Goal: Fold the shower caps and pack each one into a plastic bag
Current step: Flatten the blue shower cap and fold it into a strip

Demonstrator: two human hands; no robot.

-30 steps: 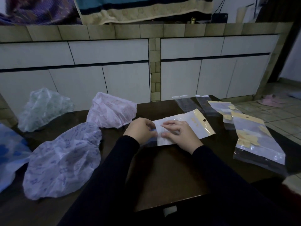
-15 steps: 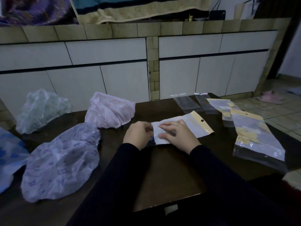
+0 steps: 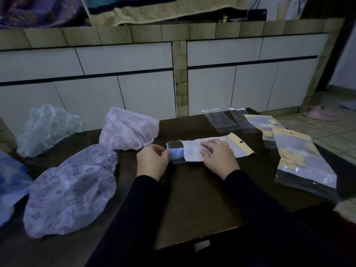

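**Blue cap going into the bag**

From the head camera: the left hand (image 3: pixel 152 160) pinches a rolled-up blue shower cap (image 3: pixel 176 153) at its end. The other end of the roll sits inside the open mouth of a white plastic bag (image 3: pixel 217 149) with a yellow strip and a small hole at its far end. The right hand (image 3: pixel 217 154) lies on top of the bag with bent fingers, pressing it down; I cannot tell if its grip has hold of the bag or just rests on it. Bag and roll lie flat in the middle of the dark surface (image 3: pixel 192 199).

To the left, three loose puffy caps wait on the surface: a pink one (image 3: pixel 131 130) just behind the left hand, a big purple one (image 3: pixel 71 189) near the front, and a pale green one (image 3: pixel 48 128) farther back. A bit of another blue cap (image 3: pixel 9 182) shows at the left edge.

To the right lie more bags: two clear ones (image 3: pixel 219 120) at the back, and yellow-topped ones (image 3: pixel 300 162) stacked near the right edge
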